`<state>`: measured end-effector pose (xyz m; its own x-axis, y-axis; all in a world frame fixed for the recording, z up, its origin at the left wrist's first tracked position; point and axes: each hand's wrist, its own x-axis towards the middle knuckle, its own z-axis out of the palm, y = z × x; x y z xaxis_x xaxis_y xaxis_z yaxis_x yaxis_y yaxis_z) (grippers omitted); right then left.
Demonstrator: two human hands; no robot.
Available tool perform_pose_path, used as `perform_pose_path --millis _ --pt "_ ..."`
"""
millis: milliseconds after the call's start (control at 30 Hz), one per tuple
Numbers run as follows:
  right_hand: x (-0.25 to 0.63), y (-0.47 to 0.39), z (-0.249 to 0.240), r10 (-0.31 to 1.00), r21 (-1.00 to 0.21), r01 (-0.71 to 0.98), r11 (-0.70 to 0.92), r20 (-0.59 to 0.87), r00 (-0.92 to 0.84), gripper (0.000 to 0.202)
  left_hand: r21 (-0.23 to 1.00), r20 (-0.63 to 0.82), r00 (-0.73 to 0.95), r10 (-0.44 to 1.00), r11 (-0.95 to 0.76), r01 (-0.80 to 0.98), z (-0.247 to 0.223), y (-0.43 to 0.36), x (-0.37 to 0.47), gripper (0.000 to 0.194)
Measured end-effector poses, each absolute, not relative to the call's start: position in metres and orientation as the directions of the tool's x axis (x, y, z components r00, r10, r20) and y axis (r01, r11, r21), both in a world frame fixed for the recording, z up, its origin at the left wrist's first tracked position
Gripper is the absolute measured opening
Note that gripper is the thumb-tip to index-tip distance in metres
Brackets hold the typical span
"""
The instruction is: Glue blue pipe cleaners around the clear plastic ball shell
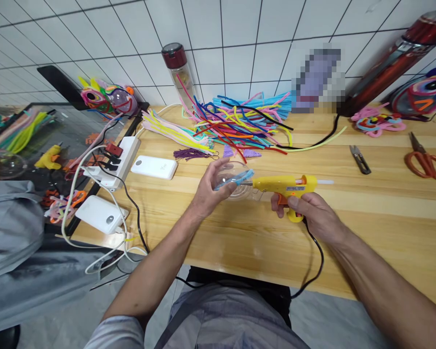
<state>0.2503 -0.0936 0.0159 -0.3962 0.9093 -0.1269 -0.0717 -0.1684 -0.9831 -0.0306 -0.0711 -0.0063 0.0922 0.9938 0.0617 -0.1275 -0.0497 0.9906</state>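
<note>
Wooden surface (366,228), pale planks, spread wide under everything.
Heap of coloured pipe cleaners (240,121) at the back, near the tiled wall.
Power strip (121,160) and two white power banks (154,167) at left; no lettering readable on either.
Orange-handled scissors (427,162) and small snips (359,160) at far right, well apart from the hands.
Yellow glue gun (283,186) above mid-surface, clenched in right hand (314,213), one finger at the orange trigger, black cord trailing off the near edge. Small label on the barrel, too small to read.
Clear plastic dome (240,182) cupped in left hand (210,189), fingers (223,169) curled over its rim; nozzle touching it.
Light-blue pipe cleaner (236,178) laid across the dome.
Judged: dome light, thin, slippery, dentable; best held at the rim. Pipe cleaner soft, bendable. Nozzle likely hot; handle only.
</note>
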Motion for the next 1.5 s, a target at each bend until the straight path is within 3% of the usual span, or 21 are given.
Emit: perform_pose_path --millis 1500 --pt "0.2495 -0.0951 0.0178 0.920 -0.986 -0.043 -0.161 -0.134 -0.369 0.057 0.993 0.045 0.063 0.997 -0.038 -0.110 -0.0062 -0.0704 -0.0304 0.091"
